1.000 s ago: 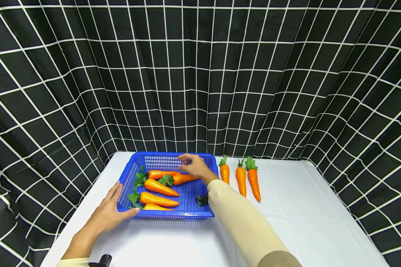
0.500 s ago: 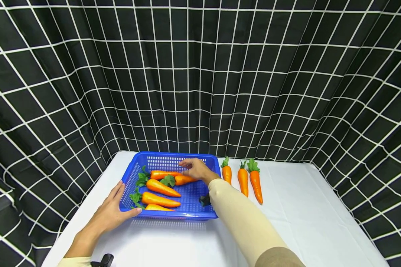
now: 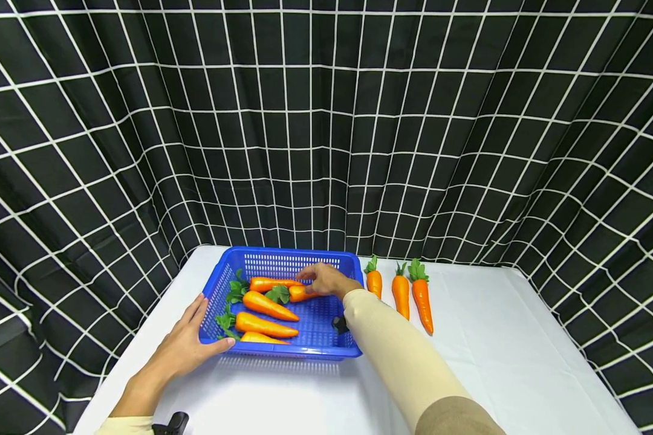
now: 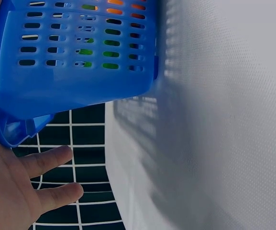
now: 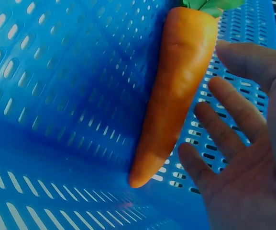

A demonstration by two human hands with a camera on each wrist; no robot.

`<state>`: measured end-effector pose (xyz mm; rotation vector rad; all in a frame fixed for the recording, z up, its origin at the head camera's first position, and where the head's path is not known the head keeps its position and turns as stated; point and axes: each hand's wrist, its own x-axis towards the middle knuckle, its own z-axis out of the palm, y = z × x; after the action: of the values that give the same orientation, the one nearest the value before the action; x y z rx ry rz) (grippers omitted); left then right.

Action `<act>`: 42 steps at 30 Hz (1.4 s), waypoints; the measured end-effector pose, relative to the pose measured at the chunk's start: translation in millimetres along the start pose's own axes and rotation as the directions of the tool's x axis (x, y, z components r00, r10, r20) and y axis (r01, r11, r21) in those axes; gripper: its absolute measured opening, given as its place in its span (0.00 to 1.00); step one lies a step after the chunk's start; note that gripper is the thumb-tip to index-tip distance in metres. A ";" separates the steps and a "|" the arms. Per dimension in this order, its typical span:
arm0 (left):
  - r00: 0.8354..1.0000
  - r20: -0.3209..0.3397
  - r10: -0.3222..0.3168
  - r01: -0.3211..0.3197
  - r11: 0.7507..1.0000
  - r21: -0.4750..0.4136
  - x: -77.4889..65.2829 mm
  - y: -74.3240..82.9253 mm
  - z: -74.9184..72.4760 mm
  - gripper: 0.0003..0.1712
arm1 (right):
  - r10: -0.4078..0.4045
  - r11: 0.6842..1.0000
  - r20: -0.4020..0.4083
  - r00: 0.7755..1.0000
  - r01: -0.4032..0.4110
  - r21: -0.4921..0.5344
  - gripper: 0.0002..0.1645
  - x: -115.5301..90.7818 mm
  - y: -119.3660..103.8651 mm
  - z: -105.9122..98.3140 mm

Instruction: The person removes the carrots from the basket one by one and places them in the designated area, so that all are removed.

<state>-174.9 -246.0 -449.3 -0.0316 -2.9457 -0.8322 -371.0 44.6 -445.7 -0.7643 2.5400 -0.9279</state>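
A blue plastic basket holds several orange carrots with green leaves. My left hand lies at its front left corner, thumb on the front rim and fingers along the left side. Two straight fingers stand clear of the basket in the left wrist view. Inside the basket, my right hand is over a short carrot at the right. The right wrist view shows this carrot lying beside my spread, slightly bent fingers, which do not wrap it. Its tip is hidden by my hand in the head view.
Three carrots lie on the white table to the right of the basket: a left one, a middle one and a right one. Black curtains with a white grid enclose the table's back and sides.
My right hand has come down closer to the short carrot in the basket. My left hand stays at the basket corner. The whole scene shifts slightly rightward in the head view.
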 end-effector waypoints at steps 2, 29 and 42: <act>1.000 -0.005 0.005 -0.006 1.000 -0.001 0.0 0.7 -0.3 0.65 | 0.008 1.000 0.007 1.000 -0.007 -0.027 0.24 -0.7 0.4 -0.2; 1.000 0.003 -0.005 0.005 1.000 -0.007 -3.0 4.1 1.9 0.65 | -0.043 0.962 0.076 0.996 0.062 -0.267 0.23 -5.7 3.8 2.3; 1.000 0.004 -0.008 0.008 1.000 0.004 -2.6 5.5 -0.9 0.64 | -0.027 0.996 -0.018 0.999 0.029 0.079 0.29 -3.1 -2.7 -0.7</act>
<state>-172.1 -241.9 -445.9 -0.0209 -2.9530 -0.8281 -367.8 45.0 -443.0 -0.7733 2.4964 -1.0419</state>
